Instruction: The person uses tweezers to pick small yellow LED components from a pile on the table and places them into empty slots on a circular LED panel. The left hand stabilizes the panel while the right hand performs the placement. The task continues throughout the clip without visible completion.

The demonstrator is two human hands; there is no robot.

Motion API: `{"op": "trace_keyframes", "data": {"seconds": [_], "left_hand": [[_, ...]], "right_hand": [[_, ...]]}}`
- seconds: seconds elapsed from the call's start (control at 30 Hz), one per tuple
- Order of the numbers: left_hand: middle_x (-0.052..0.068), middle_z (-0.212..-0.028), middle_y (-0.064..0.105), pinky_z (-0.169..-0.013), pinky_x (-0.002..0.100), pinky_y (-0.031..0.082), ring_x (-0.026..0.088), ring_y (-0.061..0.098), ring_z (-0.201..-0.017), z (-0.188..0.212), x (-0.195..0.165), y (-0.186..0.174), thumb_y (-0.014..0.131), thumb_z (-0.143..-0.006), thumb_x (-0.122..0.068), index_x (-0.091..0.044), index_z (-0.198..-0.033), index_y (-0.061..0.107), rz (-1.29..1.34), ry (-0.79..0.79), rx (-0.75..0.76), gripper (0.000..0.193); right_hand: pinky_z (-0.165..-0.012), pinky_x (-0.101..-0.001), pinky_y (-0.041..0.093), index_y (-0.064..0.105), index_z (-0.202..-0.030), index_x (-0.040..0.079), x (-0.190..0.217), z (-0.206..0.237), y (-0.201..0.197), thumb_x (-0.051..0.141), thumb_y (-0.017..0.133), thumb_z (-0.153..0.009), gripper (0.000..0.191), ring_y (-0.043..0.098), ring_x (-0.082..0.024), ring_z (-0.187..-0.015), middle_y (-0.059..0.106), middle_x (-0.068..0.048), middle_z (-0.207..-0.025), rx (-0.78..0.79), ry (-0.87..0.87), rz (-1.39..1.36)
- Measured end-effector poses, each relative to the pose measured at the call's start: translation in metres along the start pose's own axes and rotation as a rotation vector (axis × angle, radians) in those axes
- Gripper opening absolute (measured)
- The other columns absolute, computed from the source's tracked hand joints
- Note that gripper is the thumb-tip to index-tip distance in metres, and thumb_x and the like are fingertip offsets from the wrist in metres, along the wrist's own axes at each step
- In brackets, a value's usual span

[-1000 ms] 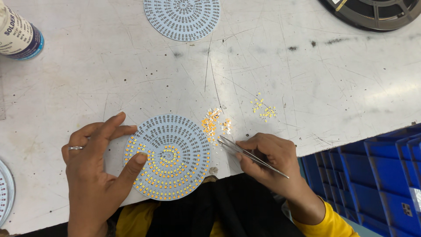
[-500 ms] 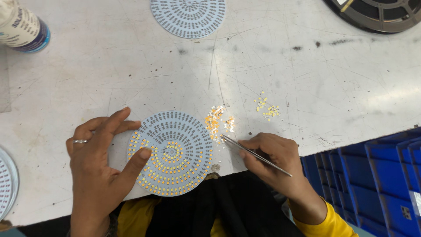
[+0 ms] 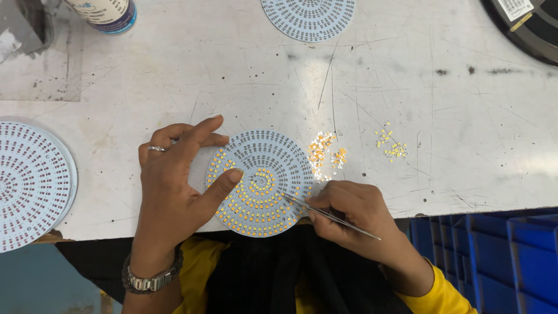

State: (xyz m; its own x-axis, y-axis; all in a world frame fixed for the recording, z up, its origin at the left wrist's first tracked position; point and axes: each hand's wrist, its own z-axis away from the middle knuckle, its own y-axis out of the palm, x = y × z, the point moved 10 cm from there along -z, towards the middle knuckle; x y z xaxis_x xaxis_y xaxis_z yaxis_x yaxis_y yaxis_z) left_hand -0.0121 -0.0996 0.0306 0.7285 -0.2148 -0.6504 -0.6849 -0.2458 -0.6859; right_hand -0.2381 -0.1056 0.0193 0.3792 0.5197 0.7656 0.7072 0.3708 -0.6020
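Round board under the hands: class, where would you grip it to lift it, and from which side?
Grip the board at its near edge, from the person's side: it lies flat, but that edge overhangs the table, leaving room for fingers underneath.

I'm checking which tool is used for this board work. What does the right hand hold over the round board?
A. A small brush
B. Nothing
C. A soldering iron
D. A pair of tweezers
D: the right hand pinches thin metal tweezers, their tip resting on the round board of small yellow parts, while the left hand steadies the board's edge.
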Motion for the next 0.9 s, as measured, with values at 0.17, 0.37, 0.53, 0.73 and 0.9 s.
{"op": "trace_keyframes", "data": {"seconds": [0.17, 0.37, 0.53, 0.73, 0.9], "left_hand": [[0.0, -0.114, 0.077, -0.105, 0.046, 0.03, 0.024, 0.056, -0.125, 0.001, 0.001, 0.001, 0.076, -0.088, -0.05, -0.009, -0.139, 0.062, 0.005, -0.003, 0.007, 0.067], [0.0, -0.115, 0.077, -0.106, 0.046, 0.029, 0.026, 0.055, -0.126, 0.001, -0.001, 0.001, 0.074, -0.089, -0.049, -0.008, -0.14, 0.062, -0.018, -0.001, 0.009, 0.067], [0.002, -0.118, 0.076, -0.108, 0.047, 0.029, 0.027, 0.054, -0.127, 0.002, -0.002, 0.002, 0.074, -0.089, -0.049, -0.007, -0.139, 0.061, -0.037, 0.01, 0.013, 0.067], [0.001, -0.117, 0.076, -0.11, 0.046, 0.028, 0.027, 0.054, -0.128, 0.003, -0.001, 0.002, 0.074, -0.088, -0.048, -0.007, -0.14, 0.061, -0.041, -0.002, 0.014, 0.067], [0.001, -0.117, 0.076, -0.112, 0.045, 0.027, 0.027, 0.054, -0.129, 0.003, 0.001, 0.002, 0.074, -0.088, -0.047, -0.007, -0.14, 0.061, -0.04, -0.016, 0.019, 0.067]], "right_hand": [[-0.049, -0.029, 0.043, 0.07, -0.087, 0.006, 0.003, 0.001, 0.0, 0.014, 0.08, -0.08, 0.015, 0.058, -0.016, -0.053, 0.06, -0.003, -0.066, -0.012, -0.02, 0.048], [-0.049, -0.0268, 0.043, 0.073, -0.09, 0.004, -0.007, 0.012, -0.008, 0.011, 0.078, -0.078, 0.015, 0.058, -0.012, -0.052, 0.062, -0.003, -0.067, -0.038, 0.031, -0.015], [-0.049, -0.0254, 0.044, 0.072, -0.086, 0.003, -0.042, 0.036, -0.047, 0.011, 0.076, -0.079, 0.012, 0.059, -0.012, -0.051, 0.065, -0.003, -0.065, -0.199, 0.308, 0.041], [-0.052, -0.026, 0.042, 0.07, -0.087, 0.001, -0.036, 0.039, -0.051, 0.01, 0.077, -0.079, 0.014, 0.057, -0.013, -0.055, 0.061, -0.004, -0.067, -0.2, 0.165, 0.104], [-0.05, -0.0262, 0.04, 0.071, -0.086, 0.002, -0.035, 0.034, -0.049, 0.011, 0.078, -0.079, 0.014, 0.056, -0.012, -0.052, 0.06, -0.003, -0.064, -0.181, 0.165, 0.099]]}}
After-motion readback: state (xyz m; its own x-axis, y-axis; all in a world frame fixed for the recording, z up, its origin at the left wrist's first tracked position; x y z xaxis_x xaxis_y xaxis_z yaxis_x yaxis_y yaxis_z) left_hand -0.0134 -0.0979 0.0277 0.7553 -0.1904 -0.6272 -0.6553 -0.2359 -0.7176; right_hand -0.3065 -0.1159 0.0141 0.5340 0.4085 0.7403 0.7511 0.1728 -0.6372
